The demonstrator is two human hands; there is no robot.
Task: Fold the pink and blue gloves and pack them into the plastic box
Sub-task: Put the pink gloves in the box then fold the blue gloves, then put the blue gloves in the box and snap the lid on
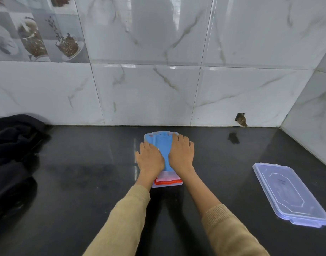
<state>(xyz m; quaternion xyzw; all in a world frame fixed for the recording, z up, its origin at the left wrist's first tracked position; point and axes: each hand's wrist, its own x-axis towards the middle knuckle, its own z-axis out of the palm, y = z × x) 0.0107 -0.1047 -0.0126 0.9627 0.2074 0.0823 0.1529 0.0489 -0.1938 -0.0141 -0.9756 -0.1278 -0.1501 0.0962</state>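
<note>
Tan sleeves extend over the glossy black table below marble-tiled walls. Left hand and right hand press flat, fingers together, on the blue glove in the plastic box; pink glove beneath. Lid lies well apart, right.

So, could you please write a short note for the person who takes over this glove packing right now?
Left hand: flat, palm down, pressing the left side of the blue glove.
Right hand: flat, pressing its right side.
Plastic box: mid-counter, open; the blue glove lies on top inside, with a pink-red edge showing under it at the near end.
Lid: off, lying on the counter to the right.
Done: gloves appear packed in the box.
Left: finish pressing them flat, then probably fit the lid.
</note>
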